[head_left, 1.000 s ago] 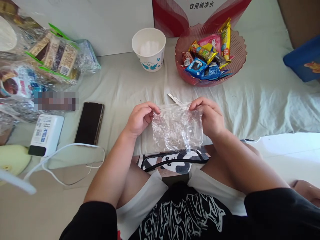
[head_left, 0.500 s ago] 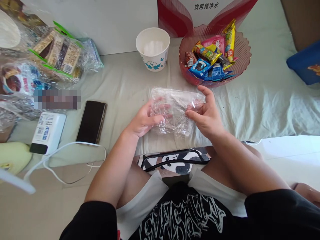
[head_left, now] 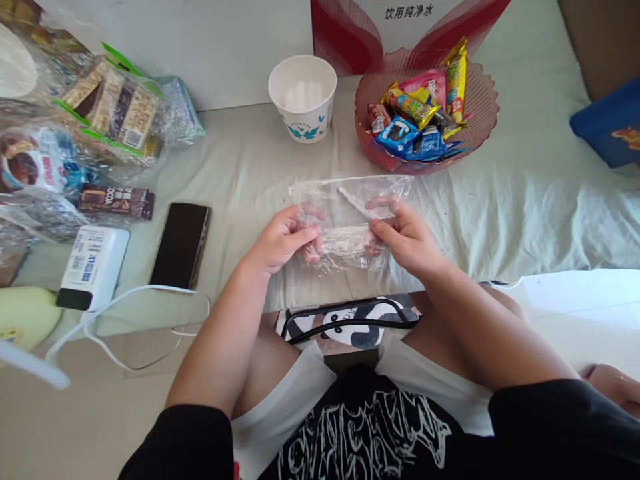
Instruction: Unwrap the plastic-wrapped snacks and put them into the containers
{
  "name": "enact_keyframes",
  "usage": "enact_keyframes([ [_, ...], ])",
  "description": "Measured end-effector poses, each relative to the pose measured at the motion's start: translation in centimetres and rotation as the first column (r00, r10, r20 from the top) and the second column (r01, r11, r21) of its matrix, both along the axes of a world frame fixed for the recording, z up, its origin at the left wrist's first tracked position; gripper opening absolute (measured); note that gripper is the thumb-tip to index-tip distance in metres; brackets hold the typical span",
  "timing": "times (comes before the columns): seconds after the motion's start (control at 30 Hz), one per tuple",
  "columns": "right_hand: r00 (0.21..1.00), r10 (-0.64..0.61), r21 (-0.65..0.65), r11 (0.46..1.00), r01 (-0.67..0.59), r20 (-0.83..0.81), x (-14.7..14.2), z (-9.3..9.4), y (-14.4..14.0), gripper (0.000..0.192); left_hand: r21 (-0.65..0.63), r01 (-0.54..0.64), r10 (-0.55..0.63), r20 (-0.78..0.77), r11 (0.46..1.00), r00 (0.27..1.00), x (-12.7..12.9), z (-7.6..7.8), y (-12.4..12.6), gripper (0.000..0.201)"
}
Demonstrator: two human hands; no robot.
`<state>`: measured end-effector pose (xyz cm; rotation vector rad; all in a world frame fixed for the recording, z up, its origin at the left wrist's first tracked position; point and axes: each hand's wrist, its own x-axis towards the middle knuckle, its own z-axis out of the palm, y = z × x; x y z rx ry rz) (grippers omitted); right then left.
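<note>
Here, left grip (head_left: pixel 287 239) and right grip (head_left: pixel 409 239) pinch the clear bag (head_left: pixel 345 238) spread between them.

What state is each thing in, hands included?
Clear plastic: wrinkled, held
Left hand: pinching the plastic
Right hand: pinching the plastic
Paper cup: upright, open-topped
Pink bowl: upright, holding snacks
Snacks: wrapped
Phone: flat, screen dark

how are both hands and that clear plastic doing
Left hand and right hand gripping clear plastic. Pale strip showing through it. Snack bowl beyond, nothing blocking.
</note>
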<state>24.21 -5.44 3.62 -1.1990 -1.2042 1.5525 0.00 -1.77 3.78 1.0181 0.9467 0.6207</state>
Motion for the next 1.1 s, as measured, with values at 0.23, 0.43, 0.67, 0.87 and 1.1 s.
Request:
enact_keyframes([
  [0.23, 0.984, -0.075, 0.036, 0.996, 0.082, -0.162, 0.2, 0.6, 0.1, 0.043, 0.011, -0.118, 0.114, 0.171, 0.993, 0.979, 0.0, 0.3, 0.4, 0.018],
  [0.43, 0.982, -0.099, 0.123, 0.989, 0.080, 0.160, 0.9, -0.1, 0.0, 0.047, 0.184, -0.083, 0.090, -0.027, 0.979, 0.996, -0.1, -0.7, 0.5, 0.017],
  [0.67, 0.964, -0.261, 0.033, 0.965, 0.260, 0.048, 0.1, -0.6, 0.5, 0.056, 0.404, -0.234, 0.297, -0.099, 0.884, 0.950, 0.4, -1.8, 1.1, 0.024],
  [0.87, 0.899, -0.381, 0.280, 0.906, 0.317, 0.216, -0.6, -0.2, -0.2, 0.020, 0.657, -0.372, 0.525, -0.043, 0.656, 0.850, 2.0, -2.3, -0.3, 0.012],
  [1.1, 0.984, -0.069, 0.416, 0.909, -0.006, 0.165, -2.3, 0.4, -2.0, 0.025, 0.422, -0.050, -0.020, 0.161, 0.905, 0.987, 4.3, -2.1, -2.4, 0.052],
])
